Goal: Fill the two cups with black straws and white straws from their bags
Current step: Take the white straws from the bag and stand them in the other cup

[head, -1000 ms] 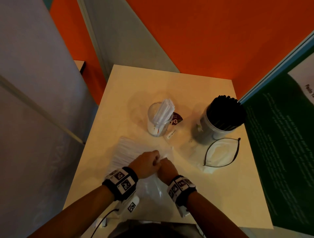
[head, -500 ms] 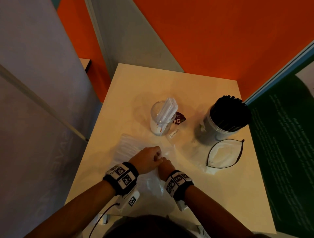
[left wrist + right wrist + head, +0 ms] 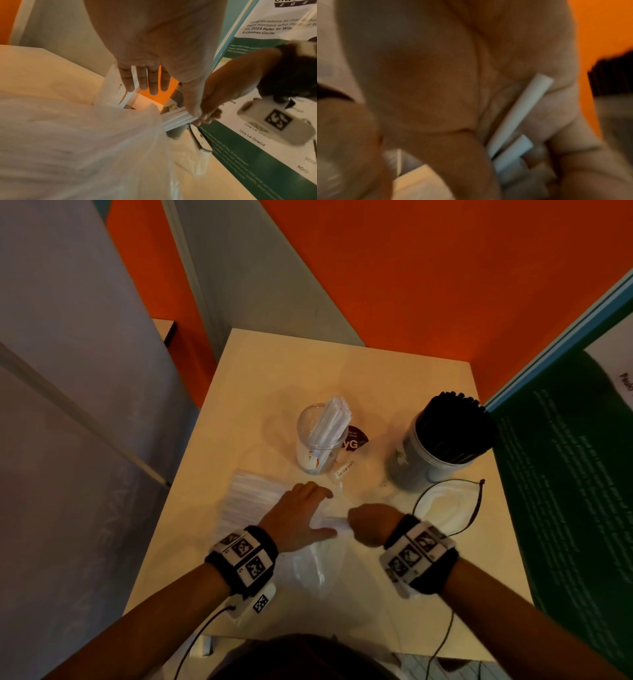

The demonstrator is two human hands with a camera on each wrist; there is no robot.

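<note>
A clear cup (image 3: 313, 445) with several white straws (image 3: 330, 421) stands mid-table. To its right a grey cup (image 3: 416, 460) is packed with black straws (image 3: 457, 428). The clear bag of white straws (image 3: 250, 501) lies at the front left, its open end (image 3: 102, 135) bunched under my hands. My left hand (image 3: 301, 513) lies flat on the bag with straight fingers (image 3: 142, 78). My right hand (image 3: 371, 523) grips a small bundle of white straws (image 3: 176, 119), whose ends (image 3: 518, 115) stick out across the palm. It is drawn a little way out of the bag.
An emptied bag with a black drawstring rim (image 3: 448, 505) lies at the front right beside the grey cup. A dark round sticker (image 3: 354, 440) and a small label (image 3: 344, 470) lie by the clear cup. A green poster board (image 3: 565, 491) stands close on the right; orange wall behind.
My hands were together at the bag mouth. Now the left hand has flattened onto the bag and the right hand has pulled away to the right with white straws.
</note>
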